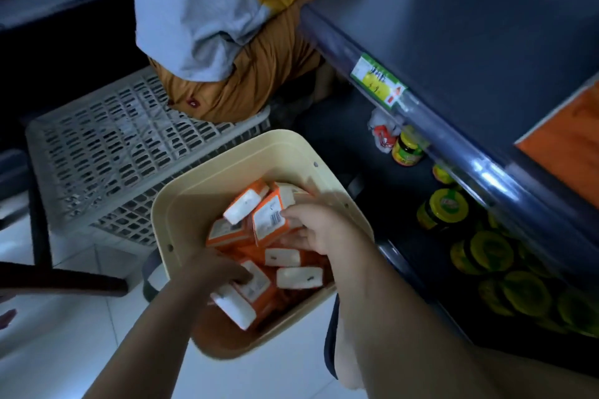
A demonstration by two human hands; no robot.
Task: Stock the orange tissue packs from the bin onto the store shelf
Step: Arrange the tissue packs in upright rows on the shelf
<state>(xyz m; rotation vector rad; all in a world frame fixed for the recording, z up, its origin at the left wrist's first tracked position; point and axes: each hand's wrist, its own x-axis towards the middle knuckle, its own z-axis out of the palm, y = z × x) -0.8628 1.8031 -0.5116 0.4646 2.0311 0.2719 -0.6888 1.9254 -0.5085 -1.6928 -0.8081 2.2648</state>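
Your left hand (223,272) and right hand (319,228) each clamp packs (270,217) in the still-full bin (181,204); the shelf (486,26) awaits most.

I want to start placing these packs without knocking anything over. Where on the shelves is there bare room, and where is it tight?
The upper shelf is bare from its far end to the orange pack near you. The lower shelf is dark and bare beyond the first jar. Nearer, the yellow-lidded jars crowd it. Both hands are in the bin.
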